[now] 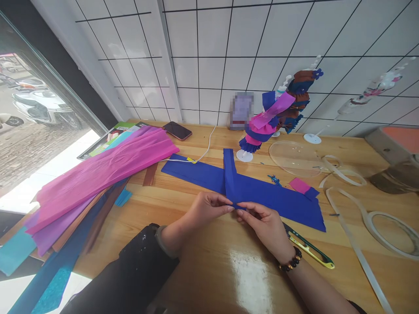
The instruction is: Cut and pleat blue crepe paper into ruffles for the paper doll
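My left hand and my right hand meet near the middle of the table, each with thumb and fingers pinched on the near end of a narrow blue crepe paper strip. That strip runs away from me, its far end lying across a wider blue crepe paper sheet. The sheet stretches left and right behind my hands. Beside my right wrist lies a green and yellow utility knife. My fingertips partly hide the pinched end.
Stacked crepe paper in pink, purple, brown and blue covers the left side. A phone and white cable lie at the back. Ruffled paper decorations stand by the tiled wall. Rolls of white tape and a pink scrap are at right.
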Motion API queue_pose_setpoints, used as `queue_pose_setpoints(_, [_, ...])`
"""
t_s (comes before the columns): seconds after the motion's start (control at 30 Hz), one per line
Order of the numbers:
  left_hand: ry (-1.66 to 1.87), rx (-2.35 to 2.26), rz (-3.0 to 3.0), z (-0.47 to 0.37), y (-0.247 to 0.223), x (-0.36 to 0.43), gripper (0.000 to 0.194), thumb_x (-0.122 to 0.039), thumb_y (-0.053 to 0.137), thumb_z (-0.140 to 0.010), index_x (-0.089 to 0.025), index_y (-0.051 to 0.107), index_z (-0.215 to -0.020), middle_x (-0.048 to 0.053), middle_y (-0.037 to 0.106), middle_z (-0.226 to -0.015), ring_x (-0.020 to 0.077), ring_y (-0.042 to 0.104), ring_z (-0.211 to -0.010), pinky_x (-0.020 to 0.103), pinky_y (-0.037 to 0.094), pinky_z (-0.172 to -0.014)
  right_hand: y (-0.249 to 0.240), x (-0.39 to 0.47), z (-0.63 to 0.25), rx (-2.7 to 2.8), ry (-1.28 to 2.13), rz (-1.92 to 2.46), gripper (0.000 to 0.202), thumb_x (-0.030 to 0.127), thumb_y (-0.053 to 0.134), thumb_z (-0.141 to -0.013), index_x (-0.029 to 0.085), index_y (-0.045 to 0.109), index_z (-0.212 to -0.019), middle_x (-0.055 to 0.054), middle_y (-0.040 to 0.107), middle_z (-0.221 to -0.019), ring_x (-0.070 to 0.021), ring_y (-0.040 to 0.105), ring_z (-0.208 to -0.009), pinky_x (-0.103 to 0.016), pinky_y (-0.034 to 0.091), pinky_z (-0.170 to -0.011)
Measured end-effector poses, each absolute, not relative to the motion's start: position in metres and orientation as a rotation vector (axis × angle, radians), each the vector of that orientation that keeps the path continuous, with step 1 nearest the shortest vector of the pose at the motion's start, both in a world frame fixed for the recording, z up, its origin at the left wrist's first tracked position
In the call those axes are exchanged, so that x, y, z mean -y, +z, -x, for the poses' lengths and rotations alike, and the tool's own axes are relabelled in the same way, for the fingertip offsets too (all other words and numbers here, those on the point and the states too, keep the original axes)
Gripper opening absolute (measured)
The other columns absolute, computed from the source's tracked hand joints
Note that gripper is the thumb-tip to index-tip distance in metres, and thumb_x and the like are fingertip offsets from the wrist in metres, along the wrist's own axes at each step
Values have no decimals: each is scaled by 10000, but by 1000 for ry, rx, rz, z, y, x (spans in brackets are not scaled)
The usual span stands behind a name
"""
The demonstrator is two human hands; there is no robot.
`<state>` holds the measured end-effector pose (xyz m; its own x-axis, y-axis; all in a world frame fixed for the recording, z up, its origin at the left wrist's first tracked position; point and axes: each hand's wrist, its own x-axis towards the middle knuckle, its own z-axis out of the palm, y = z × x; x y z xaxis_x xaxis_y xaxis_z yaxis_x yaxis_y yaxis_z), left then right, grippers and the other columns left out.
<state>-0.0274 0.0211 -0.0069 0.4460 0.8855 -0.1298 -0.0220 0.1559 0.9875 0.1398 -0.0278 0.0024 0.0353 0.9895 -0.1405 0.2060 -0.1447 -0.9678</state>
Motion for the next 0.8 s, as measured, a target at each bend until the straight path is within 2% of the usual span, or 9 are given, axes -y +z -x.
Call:
queue_pose_setpoints(0.2, [811,-903,-1218,26,-3,-20,225,-281,699,-605,-113,673,-752,48,694,-736,142,630,-677,232,485,-654,4,26,-141,1156,1229,1467,278,378,661,-645,160,671,-818,-47,681,-673,-144,630,-594,-260,518,-598])
queue_pose_setpoints(0.47, [875,-888,-1175,25,2,-20,186,-240,724,-565,-117,683,-698,42,688,-749,130,623,-683,216,481,-669,12,25,-137,895,1283,1471,259,326,755,-511,164,685,-699,-31,674,-640,-120,614,-533,-229,516,-556])
queue_pose_setpoints(0.8, [864,-890,-1160,23,-4,-18,265,-279,713,-586,-110,652,-781,24,659,-670,109,594,-609,228,466,-621,6,26,-137,885,1295,1435,240,313,740,-553,161,652,-717,-20,665,-628,-98,599,-545,-200,490,-561])
